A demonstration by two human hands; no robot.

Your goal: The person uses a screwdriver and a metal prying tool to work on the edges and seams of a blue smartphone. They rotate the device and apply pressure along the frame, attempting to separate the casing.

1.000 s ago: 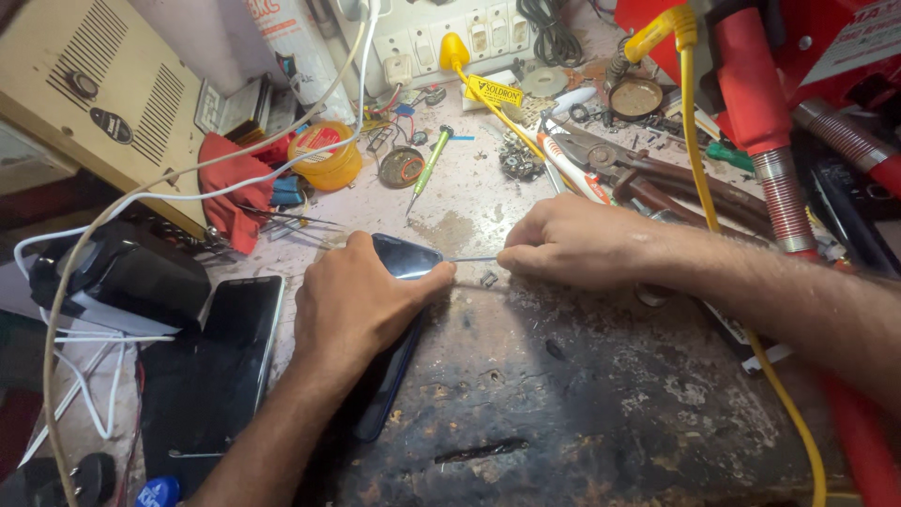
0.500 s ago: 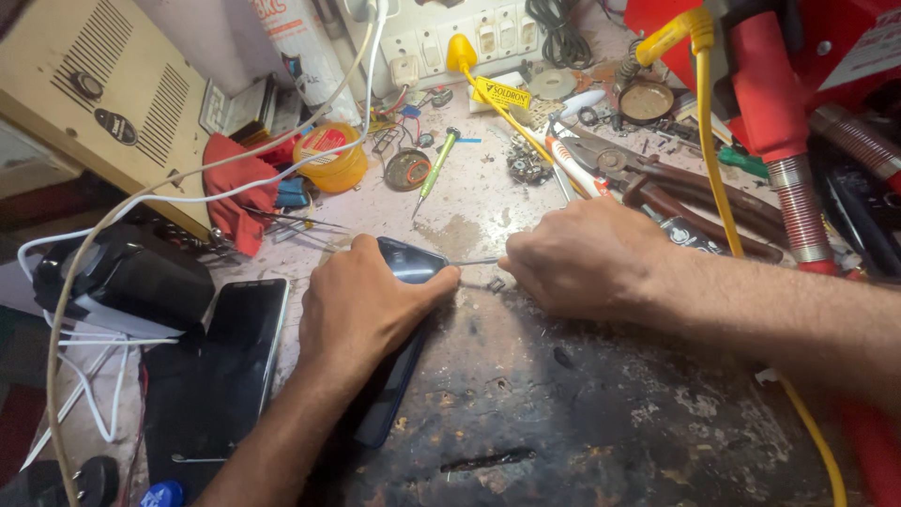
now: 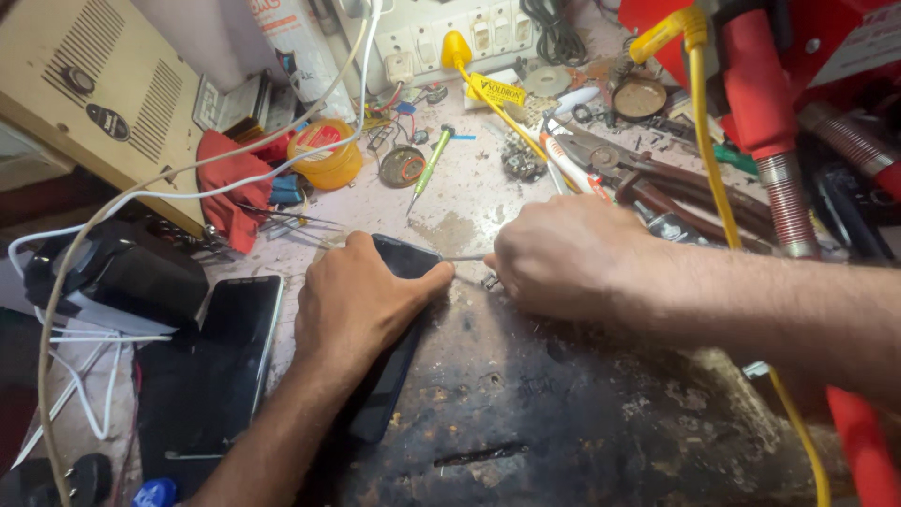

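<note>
Right, the left hand (image 3: pixel 361 300) lies flat over a dark phone (image 3: pixel 399 324), fingers spread and pressing it down onto the workbench (image 3: pixel 582 413), thumb tip at the phone's upper edge. The right hand (image 3: pixel 563 258) is curled shut, pinching a thin metal tool (image 3: pixel 465 257) whose tip meets that same top corner of the phone, just beside the left thumb. The phone sits at the middle of the bench, tilted, mostly hidden under the palm. As for progress, this looks early: the phone appears to be in one piece, no part lifted away that I can see, though the hand hides most of it, so the prying or probing at that edge seems to be the job in hand and everything after it remains. Outward now: a second phone (image 3: pixel 225 361) lies flat to the left, pliers (image 3: pixel 648 178) and a yellow cable (image 3: pixel 713 178) to the right, a green screwdriver (image 3: pixel 430 167) behind.
</note>
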